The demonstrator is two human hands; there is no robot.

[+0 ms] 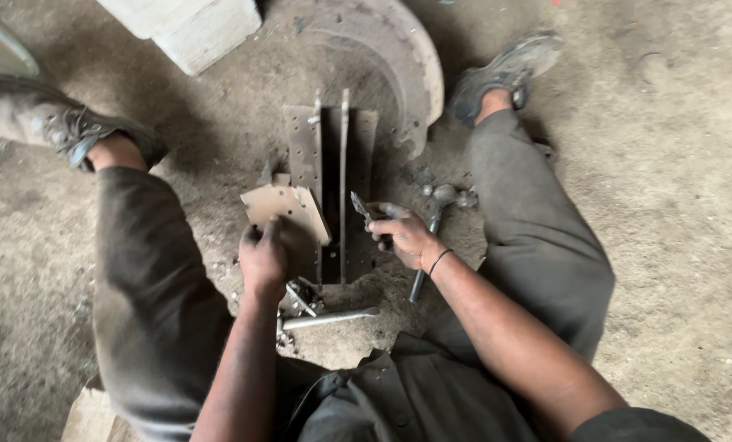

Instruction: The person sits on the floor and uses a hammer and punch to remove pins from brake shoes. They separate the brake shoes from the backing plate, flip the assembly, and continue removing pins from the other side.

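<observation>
- A brake shoe (pixel 333 184) of dark metal lies on the dirt floor (pixel 669 205) between the person's legs, its 2 upright ribs and its long axis running 12 to 6 o'clock, straight away from the body.
- The left hand (pixel 264 258) sits at the shoe's 7 o'clock edge, fingers curled around a tan lining piece (pixel 284 209) with small holes that leans against the shoe's left side.
- The right hand (pixel 403 236) is at the shoe's 4 o'clock edge, closed on a small pointed metal tool (pixel 359 205) whose tip meets the right rib; both hands are about equally near.
- A hammer (pixel 436 225) lies just beside the right hand at 3 o'clock, head toward 12.
- A metal rod (pixel 329 317) and loose bolts (pixel 300 299) lie at 6 o'clock, near the left wrist.
- A curved drum part (pixel 399 49) is at 12 o'clock and a pale block (pixel 190 24) at 11; no labels or signs are visible.
</observation>
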